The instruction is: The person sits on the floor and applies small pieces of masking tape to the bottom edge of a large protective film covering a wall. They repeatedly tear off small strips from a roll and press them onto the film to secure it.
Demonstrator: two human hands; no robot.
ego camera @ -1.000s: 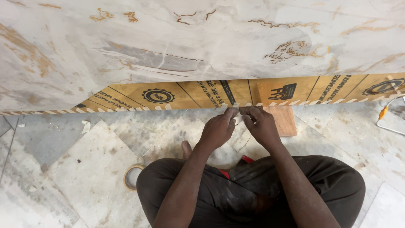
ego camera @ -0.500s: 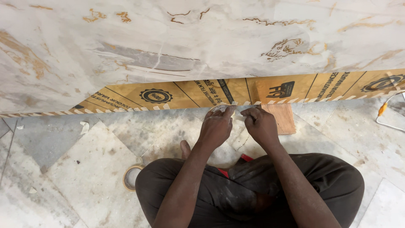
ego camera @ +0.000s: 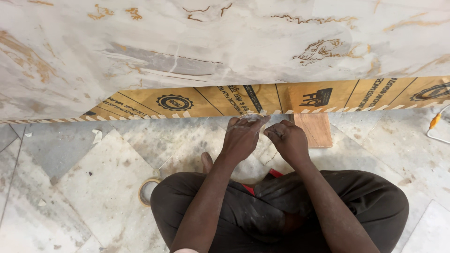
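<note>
Small pale object [ego camera: 251, 117], possibly clear tape, sits at the lower edge of the orange protective film [ego camera: 211, 100], pinched by left hand [ego camera: 241, 140]; mostly hidden behind fingers. Right hand [ego camera: 288, 140] curled just right of it; whether it holds anything cannot be told. Tape roll [ego camera: 147, 191] half cut off by knee, well below-left of film. Since previous frame: both hands slightly lower; otherwise unchanged.
</note>
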